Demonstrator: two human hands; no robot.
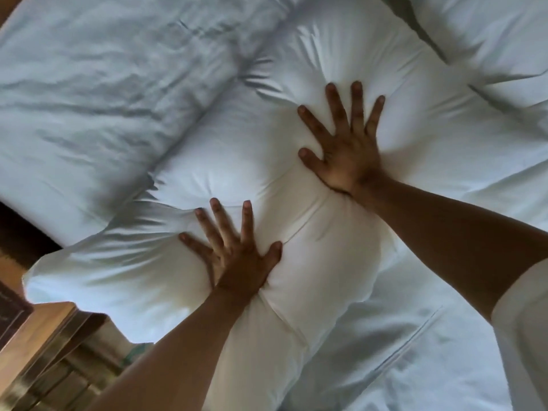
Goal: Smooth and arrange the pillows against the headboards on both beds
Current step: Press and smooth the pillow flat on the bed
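Pressing: both hands flat, fingers spread, on white pillow (237, 161) | dented, creased, edges seemingly blurred

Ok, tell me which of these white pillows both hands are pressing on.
The middle pillow: the left hand and right hand lie flat on it, fingers spread. The upper-left pillow and top-right pillow are untouched.

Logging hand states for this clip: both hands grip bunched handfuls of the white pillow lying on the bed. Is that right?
Not quite. In the head view the left hand and right hand lie flat with fingers spread, pressing down on the white pillow, not gripping it. The pillow does lie on the bed.
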